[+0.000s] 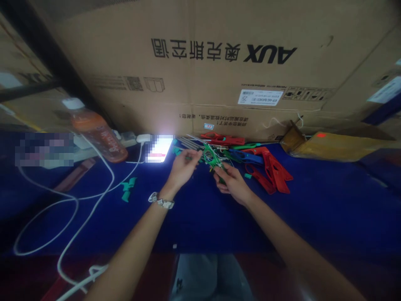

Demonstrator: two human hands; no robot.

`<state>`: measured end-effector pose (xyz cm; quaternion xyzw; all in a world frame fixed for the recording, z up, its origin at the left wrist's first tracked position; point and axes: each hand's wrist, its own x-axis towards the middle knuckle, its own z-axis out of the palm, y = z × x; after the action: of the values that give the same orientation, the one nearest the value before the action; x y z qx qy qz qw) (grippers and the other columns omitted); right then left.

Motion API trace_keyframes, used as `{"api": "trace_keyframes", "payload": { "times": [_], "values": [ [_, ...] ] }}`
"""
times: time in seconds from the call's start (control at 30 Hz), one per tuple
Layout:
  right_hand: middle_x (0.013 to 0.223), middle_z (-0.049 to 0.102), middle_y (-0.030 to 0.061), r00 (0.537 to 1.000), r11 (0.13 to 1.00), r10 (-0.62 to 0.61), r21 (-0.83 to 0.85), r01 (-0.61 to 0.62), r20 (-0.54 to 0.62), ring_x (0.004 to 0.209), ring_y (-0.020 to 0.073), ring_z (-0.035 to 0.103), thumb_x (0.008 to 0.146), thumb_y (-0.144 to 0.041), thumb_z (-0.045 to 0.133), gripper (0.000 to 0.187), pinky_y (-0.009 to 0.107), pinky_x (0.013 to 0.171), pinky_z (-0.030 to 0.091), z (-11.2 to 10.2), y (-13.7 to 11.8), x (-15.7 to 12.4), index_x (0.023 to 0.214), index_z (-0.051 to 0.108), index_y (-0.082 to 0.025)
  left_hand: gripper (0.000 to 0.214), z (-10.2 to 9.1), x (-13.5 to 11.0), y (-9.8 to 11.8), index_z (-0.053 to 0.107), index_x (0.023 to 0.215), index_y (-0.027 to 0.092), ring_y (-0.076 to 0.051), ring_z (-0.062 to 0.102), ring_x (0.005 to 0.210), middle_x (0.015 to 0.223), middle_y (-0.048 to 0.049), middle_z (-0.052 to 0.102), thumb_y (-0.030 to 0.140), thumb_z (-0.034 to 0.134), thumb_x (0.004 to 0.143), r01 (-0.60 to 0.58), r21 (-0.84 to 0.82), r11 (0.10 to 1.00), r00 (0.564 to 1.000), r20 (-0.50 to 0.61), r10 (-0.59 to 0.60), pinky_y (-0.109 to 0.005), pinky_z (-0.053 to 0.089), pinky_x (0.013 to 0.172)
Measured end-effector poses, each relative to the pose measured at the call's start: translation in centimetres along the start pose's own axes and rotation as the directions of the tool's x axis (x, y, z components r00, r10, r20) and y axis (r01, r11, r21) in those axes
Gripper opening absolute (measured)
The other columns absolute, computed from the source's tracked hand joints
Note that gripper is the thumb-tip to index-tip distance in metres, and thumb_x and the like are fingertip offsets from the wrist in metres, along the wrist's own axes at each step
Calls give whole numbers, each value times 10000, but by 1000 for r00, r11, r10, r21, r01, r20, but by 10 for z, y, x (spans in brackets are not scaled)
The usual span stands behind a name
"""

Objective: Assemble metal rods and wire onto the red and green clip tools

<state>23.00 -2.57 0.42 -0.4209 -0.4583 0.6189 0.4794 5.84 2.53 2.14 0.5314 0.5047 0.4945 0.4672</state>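
Note:
My right hand (pixel 230 180) is closed around a green plastic casing (pixel 213 154), which looks like the body of a long-nosed lighter; thin wires and small parts lie around it. My left hand (pixel 185 166), with a bracelet at the wrist, pinches at the casing's left side, and what sits between its fingertips is too small to name. Just behind the hands is a pile of thin metal tubes (pixel 190 143). Red casings (pixel 272 169), a blue casing (pixel 249 156) and another red casing (pixel 224 139) lie beyond and to the right.
Small green plastic pieces (pixel 127 189) lie on the blue tabletop (pixel 200 225). A lit phone (pixel 160 149), a drink bottle (pixel 98 133) and a looping white cable (pixel 108 184) are at left. A large cardboard box (pixel 194 83) walls the back; a yellow packet (pixel 332 147) lies right.

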Motion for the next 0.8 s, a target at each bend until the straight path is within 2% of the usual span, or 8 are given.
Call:
{"api": "trace_keyframes", "payload": {
  "times": [0.03, 0.1, 0.17, 0.33, 0.47, 0.6, 0.73, 0.8],
  "values": [
    [640, 504, -85, 1000, 1000, 3, -5, -3, -8, 398, 24, 332, 804, -491, 717, 375, 152, 350, 190, 0, 0, 0, 816, 462, -217, 212, -8, -5, 3, 662, 848, 167, -138, 602, 698, 841, -38, 677, 367, 728, 838, -96, 89, 991, 995, -16, 98, -257, 481, 625],
    [638, 504, -85, 1000, 1000, 13, -21, -13, -23, 397, 25, 337, 798, -486, 722, 370, 150, 348, 191, 2, 2, -1, 826, 469, -217, 157, -27, -23, 11, 663, 862, 182, -140, 588, 712, 825, -27, 670, 337, 683, 877, -272, 247, 930, 962, 46, 269, -260, 464, 648],
    [629, 498, -86, 999, 999, 23, -38, -24, -24, 396, 27, 341, 793, -486, 723, 363, 149, 347, 191, 4, 4, -2, 845, 486, -216, 135, -47, -49, 15, 668, 875, 195, -141, 583, 708, 806, -15, 658, 326, 652, 904, -361, 368, 857, 932, 124, 340, -261, 450, 651],
    [614, 491, -81, 999, 998, 0, -70, -2, -33, 396, 33, 344, 781, -491, 727, 356, 157, 351, 189, 10, 10, -3, 872, 525, -212, 140, -87, -122, 2, 701, 982, 207, -166, 631, 805, 900, -34, 662, 298, 699, 876, -383, 441, 812, 915, 300, 269, -288, 507, 760],
    [612, 495, -73, 997, 995, -36, -94, 29, -72, 397, 37, 348, 787, -472, 722, 334, 165, 351, 199, 13, 12, -4, 864, 530, -209, 238, -101, -160, -15, 704, 1026, 229, -204, 649, 944, 1024, -55, 681, 323, 778, 820, -409, 486, 773, 883, 424, 201, -366, 496, 907],
    [599, 496, -71, 993, 991, -67, -122, 56, -94, 388, 39, 345, 791, -446, 717, 311, 169, 336, 209, 15, 14, -4, 840, 518, -212, 246, -100, -171, -20, 730, 1033, 269, -227, 642, 1013, 1045, -44, 685, 343, 792, 808, -455, 537, 711, 862, 466, 200, -499, 358, 1086],
    [587, 496, -75, 992, 986, -77, -158, 60, -102, 382, 48, 357, 794, -442, 709, 304, 174, 325, 233, 17, 16, -3, 849, 508, -220, 116, -96, -167, -21, 763, 909, 244, -195, 647, 913, 963, -45, 682, 346, 729, 866, -489, 446, 750, 831, 501, 243, -391, 460, 937],
    [582, 493, -79, 991, 983, -85, -168, 67, -102, 380, 51, 363, 790, -455, 712, 319, 174, 321, 239, 18, 17, -3, 849, 498, -224, 124, -97, -164, -24, 772, 924, 243, -191, 646, 897, 954, -54, 686, 339, 703, 889, -497, 410, 764, 825, 498, 269, -347, 487, 864]
  ]
}}
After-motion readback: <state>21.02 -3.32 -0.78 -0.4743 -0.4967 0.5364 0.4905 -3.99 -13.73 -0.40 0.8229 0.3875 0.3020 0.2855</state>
